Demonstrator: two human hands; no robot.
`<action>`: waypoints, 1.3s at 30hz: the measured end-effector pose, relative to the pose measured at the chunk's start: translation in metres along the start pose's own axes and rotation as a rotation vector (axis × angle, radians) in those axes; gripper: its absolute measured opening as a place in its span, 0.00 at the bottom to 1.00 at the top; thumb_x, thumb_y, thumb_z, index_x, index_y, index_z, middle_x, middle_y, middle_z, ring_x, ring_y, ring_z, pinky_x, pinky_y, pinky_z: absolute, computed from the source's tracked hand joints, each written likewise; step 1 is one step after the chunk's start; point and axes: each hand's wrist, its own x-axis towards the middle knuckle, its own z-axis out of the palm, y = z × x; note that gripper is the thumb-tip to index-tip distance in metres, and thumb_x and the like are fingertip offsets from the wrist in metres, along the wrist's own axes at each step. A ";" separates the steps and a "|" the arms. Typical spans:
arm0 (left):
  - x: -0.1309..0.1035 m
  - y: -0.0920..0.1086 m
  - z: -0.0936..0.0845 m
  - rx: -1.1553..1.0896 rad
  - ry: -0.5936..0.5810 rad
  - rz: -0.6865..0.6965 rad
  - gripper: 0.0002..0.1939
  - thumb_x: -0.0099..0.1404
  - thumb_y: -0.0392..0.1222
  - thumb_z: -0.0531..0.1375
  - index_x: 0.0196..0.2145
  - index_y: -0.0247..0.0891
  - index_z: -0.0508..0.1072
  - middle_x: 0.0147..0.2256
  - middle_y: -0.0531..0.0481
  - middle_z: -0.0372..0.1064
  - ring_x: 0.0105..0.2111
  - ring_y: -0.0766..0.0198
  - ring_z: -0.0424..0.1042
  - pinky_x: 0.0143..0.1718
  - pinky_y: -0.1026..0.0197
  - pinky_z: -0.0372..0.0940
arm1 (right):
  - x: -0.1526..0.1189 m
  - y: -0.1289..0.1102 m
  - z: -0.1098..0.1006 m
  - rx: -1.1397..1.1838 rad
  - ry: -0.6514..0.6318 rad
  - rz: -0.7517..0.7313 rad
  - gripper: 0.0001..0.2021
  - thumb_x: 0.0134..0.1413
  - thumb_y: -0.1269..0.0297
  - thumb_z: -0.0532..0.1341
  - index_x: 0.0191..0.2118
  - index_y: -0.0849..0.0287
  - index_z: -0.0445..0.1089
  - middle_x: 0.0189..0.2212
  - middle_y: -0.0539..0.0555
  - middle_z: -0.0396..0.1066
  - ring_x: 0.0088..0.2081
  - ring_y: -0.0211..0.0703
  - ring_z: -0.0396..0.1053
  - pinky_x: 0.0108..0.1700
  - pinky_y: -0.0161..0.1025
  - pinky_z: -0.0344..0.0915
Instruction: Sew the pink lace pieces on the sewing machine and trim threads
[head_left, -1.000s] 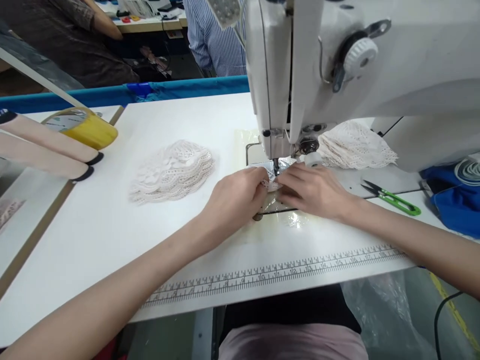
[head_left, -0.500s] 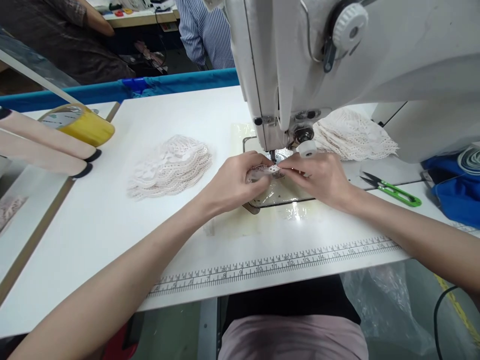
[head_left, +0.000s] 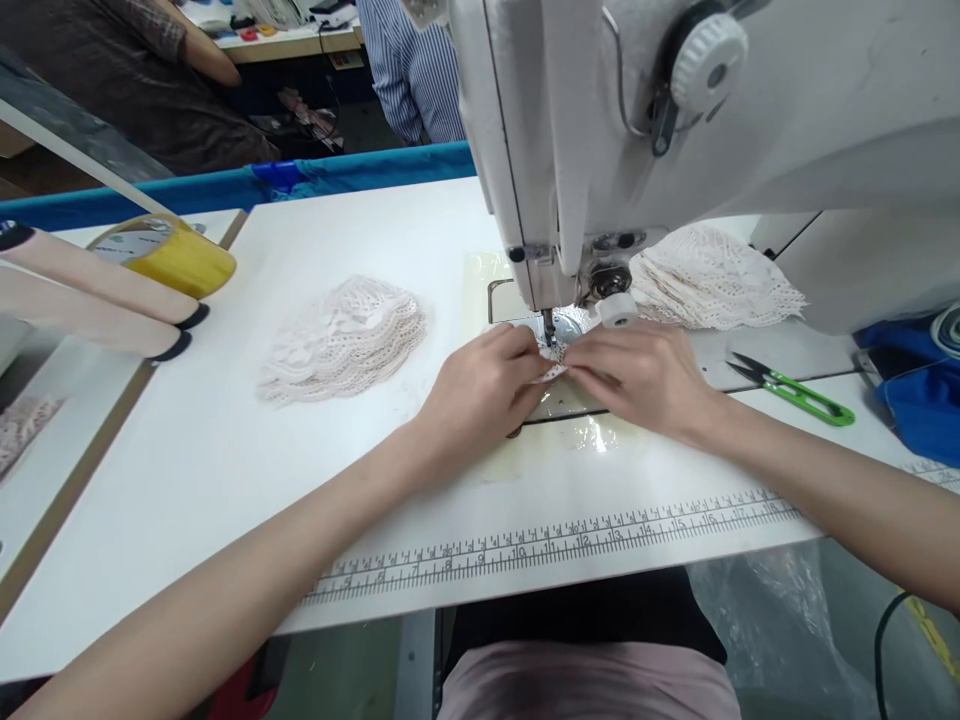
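Observation:
My left hand (head_left: pixel 480 395) and my right hand (head_left: pixel 645 375) meet just in front of the needle (head_left: pixel 548 328) of a white sewing machine (head_left: pixel 675 130). Both pinch a small piece of pale lace (head_left: pixel 550 366) that lies on the machine bed, mostly hidden under my fingers. A pile of pale pink lace pieces (head_left: pixel 341 335) lies on the white table (head_left: pixel 225 440) to the left of my left hand. A second lace pile (head_left: pixel 712 280) sits behind the machine head on the right.
Green-handled thread snips (head_left: pixel 795 390) lie right of my right hand. A yellow tape roll (head_left: pixel 169 255) and two pale rods with black tips (head_left: pixel 90 300) are at the left. A printed ruler (head_left: pixel 555 545) runs along the table's front edge. Other people stand beyond the blue rail (head_left: pixel 300 180).
My hands and the lace piece drew back a little from under the presser foot, towards me, then shifted slightly. The camera view dipped and rose again.

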 end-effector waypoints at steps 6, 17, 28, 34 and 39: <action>-0.018 0.012 0.002 0.254 0.071 0.125 0.12 0.66 0.34 0.57 0.46 0.31 0.74 0.47 0.42 0.74 0.49 0.52 0.70 0.46 0.51 0.67 | -0.003 -0.005 -0.001 -0.184 -0.040 -0.169 0.09 0.56 0.78 0.57 0.34 0.63 0.74 0.39 0.53 0.78 0.46 0.44 0.73 0.41 0.39 0.66; -0.019 0.008 0.002 0.240 0.030 0.107 0.13 0.68 0.35 0.55 0.47 0.31 0.74 0.47 0.42 0.74 0.49 0.56 0.73 0.56 0.47 0.64 | -0.003 -0.005 0.000 -0.251 -0.064 -0.196 0.09 0.56 0.79 0.57 0.35 0.61 0.73 0.39 0.52 0.78 0.42 0.38 0.73 0.46 0.36 0.64; -0.018 0.008 0.003 0.208 0.025 0.063 0.13 0.68 0.35 0.54 0.48 0.33 0.73 0.48 0.42 0.73 0.50 0.56 0.72 0.58 0.43 0.61 | -0.003 -0.004 0.000 -0.277 -0.069 -0.199 0.11 0.56 0.80 0.56 0.36 0.62 0.73 0.39 0.53 0.78 0.42 0.38 0.72 0.47 0.37 0.64; -0.017 0.003 0.006 0.207 0.008 0.056 0.15 0.69 0.35 0.52 0.50 0.33 0.72 0.49 0.42 0.72 0.51 0.56 0.71 0.59 0.42 0.60 | 0.000 -0.002 0.001 -0.284 -0.085 -0.194 0.11 0.56 0.80 0.55 0.35 0.62 0.74 0.39 0.55 0.77 0.39 0.40 0.72 0.44 0.39 0.64; -0.015 0.001 0.006 0.191 0.009 0.031 0.15 0.68 0.34 0.53 0.50 0.33 0.72 0.49 0.41 0.72 0.51 0.55 0.71 0.59 0.41 0.58 | 0.003 -0.002 0.000 -0.323 -0.092 -0.203 0.12 0.56 0.81 0.55 0.35 0.62 0.74 0.39 0.53 0.78 0.36 0.39 0.72 0.45 0.39 0.64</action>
